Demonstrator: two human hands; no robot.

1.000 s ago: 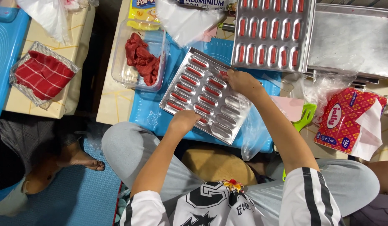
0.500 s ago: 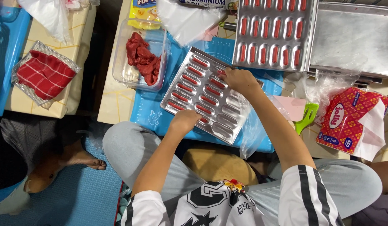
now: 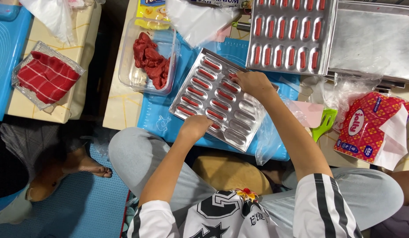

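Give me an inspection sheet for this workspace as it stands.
Surface: blue mat over a low tiled table.
Job's things: metal mould tray, red strips in most oval cavities, nearest ones bare.
Clutter: clear tub of red pieces; second filled tray; red cloth in a mesh basket; tissue pack; green spatula.
Grippers: left hand on the tray's near edge; right hand over the middle cavities.
Cables: nothing seen.
Surroundings: another person's bare foot.

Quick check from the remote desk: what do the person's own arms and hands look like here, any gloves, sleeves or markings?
Both hands are bare: no gloves, rings or watch show on the left hand or the right hand. The forearms are uncovered too. The short sleeves are white; the right sleeve carries black vertical stripes, and the left sleeve has a black stripe as well. The shirt front is white with black lettering shapes.
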